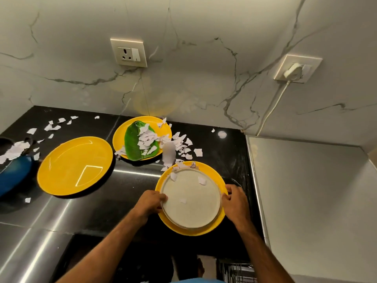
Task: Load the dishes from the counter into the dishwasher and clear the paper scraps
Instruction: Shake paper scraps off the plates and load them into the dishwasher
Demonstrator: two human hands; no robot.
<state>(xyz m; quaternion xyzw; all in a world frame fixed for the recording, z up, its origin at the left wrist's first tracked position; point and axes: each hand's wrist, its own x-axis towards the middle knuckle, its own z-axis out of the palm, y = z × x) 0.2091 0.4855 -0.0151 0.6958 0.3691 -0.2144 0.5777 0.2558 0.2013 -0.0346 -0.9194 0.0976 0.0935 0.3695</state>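
A white plate (pixel 190 199) with a few paper scraps on it lies on a yellow plate (pixel 212 226) at the counter's front right. My left hand (pixel 152 203) grips the white plate's left rim, and my right hand (pixel 234 203) grips its right rim. An empty yellow plate (pixel 74 165) lies to the left. Behind it, another yellow plate (pixel 122 133) carries a green leaf (pixel 133 144) and a heap of paper scraps (pixel 148 139). More scraps (pixel 184 147) are scattered over the black counter (pixel 228 152). A dishwasher rack (pixel 236 271) shows below the counter edge.
A blue dish (pixel 14 174) with scraps sits at the far left. A clear glass (pixel 169 153) stands between the plates. A steel panel (pixel 306 201) borders the counter on the right. Two wall sockets, one (pixel 129 53) bare and one with a plug and cable (pixel 291 71).
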